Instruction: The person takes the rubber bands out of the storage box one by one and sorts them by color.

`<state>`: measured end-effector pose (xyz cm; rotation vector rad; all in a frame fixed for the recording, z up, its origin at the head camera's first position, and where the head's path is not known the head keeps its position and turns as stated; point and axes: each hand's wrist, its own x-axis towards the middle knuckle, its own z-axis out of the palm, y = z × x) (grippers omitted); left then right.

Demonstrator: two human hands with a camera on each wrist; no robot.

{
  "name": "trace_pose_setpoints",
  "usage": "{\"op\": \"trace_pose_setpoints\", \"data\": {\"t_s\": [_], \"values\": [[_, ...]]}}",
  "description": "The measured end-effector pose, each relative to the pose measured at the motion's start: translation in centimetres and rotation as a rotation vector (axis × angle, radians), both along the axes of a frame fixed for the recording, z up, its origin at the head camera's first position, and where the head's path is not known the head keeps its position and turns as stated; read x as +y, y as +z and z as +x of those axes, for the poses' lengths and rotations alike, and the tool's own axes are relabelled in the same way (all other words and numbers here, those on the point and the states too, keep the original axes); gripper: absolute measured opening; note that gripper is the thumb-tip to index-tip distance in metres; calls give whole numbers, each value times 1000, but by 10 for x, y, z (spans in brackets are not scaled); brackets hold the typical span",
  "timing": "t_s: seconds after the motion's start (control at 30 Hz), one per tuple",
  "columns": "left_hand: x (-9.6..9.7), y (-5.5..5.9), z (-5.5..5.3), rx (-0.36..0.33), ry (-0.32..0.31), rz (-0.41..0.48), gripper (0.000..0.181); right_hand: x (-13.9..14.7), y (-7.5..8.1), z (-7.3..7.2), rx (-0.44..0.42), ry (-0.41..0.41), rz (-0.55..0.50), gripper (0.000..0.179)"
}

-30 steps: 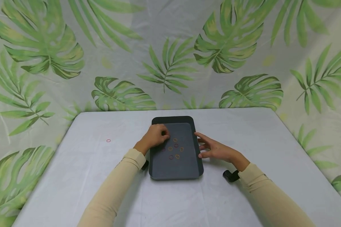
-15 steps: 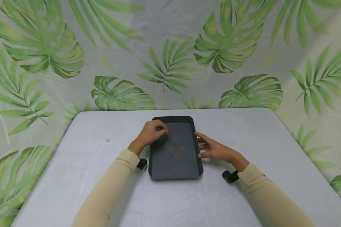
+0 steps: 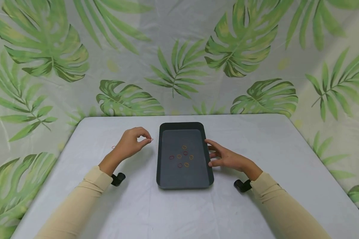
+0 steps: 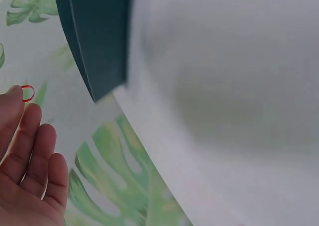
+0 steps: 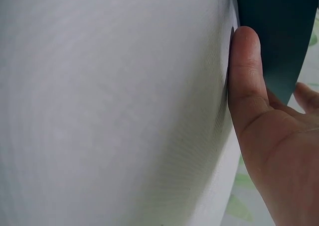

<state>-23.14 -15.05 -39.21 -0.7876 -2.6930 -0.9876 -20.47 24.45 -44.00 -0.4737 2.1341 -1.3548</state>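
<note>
Between thumb and index finger, my left hand [image 3: 130,143] pinches a small red rubber band [image 4: 29,93], left of the dark grey tray [image 3: 183,179] and above the table. Several red and yellow rubber bands [image 3: 186,164] lie scattered over the tray's floor. My right hand [image 3: 228,158] touches the tray's right wall with its fingertips and thumb, its fingers spread; the right wrist view shows the thumb [image 5: 246,71] against that wall. Another red rubber band [image 3: 113,147] lies on the table, partly hidden behind my left hand.
A white cloth covers the table [image 3: 179,215]. Behind it hangs a curtain [image 3: 179,56] printed with green leaves. Each wrist bears a small black camera, such as the left one [image 3: 118,179].
My left hand has lifted out from over the tray and moved left past its left wall, carrying the red rubber band. My right hand has stayed at the tray's right side.
</note>
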Motion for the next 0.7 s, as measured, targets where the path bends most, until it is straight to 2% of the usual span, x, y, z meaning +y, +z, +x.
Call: {"op": "trace_pose_setpoints", "data": {"t_s": [0.33,0.57,0.7], "values": [[-54,-7,16,-20,78,-82,4,1,0,0,-6,2,-5,96],[-76,-7,23,-6,123,-86,5,0,1,1,-11,0,3,95],[-87,-10,23,10,145,-120,6,-1,2,0,-7,0,8,95]]}}
